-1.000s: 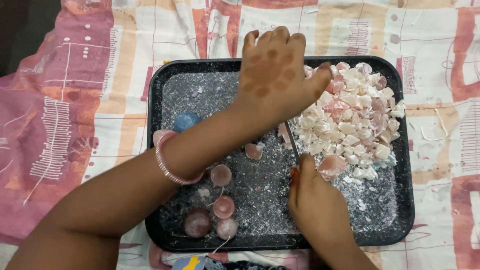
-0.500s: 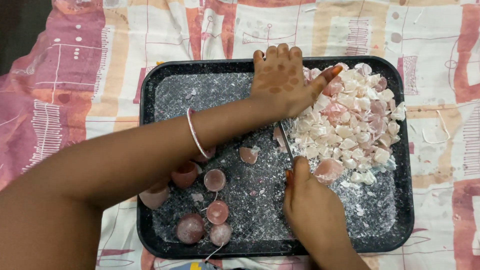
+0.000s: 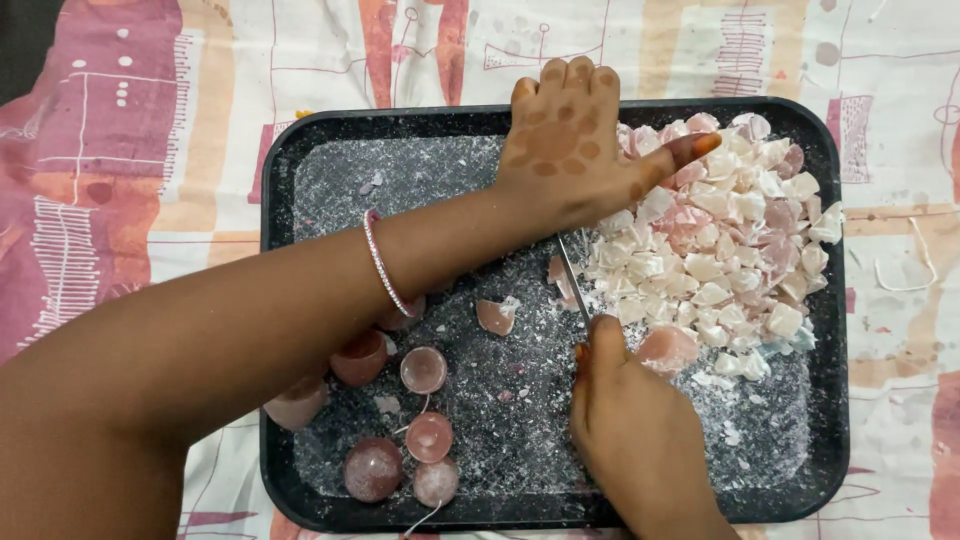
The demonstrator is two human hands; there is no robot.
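Observation:
A black rectangular tray lies on a patterned cloth. Its right half holds a heap of pink and white wax chunks. My left hand reaches across the tray from the left and rests on the heap's left edge, fingers together, thumb stretched over the chunks. My right hand comes up from the bottom edge, shut on a knife whose thin blade points up between the hands. Small round pink candles with wicks lie in the tray's lower left, partly under my left forearm.
The cloth with pink, orange and white patches surrounds the tray on all sides. White wax crumbs dust the tray floor. A broken pink piece lies near the tray's middle.
My left hand has lowered from hovering above the tray onto the left side of the chunk heap. My right hand stays at the blade near the heap's lower left.

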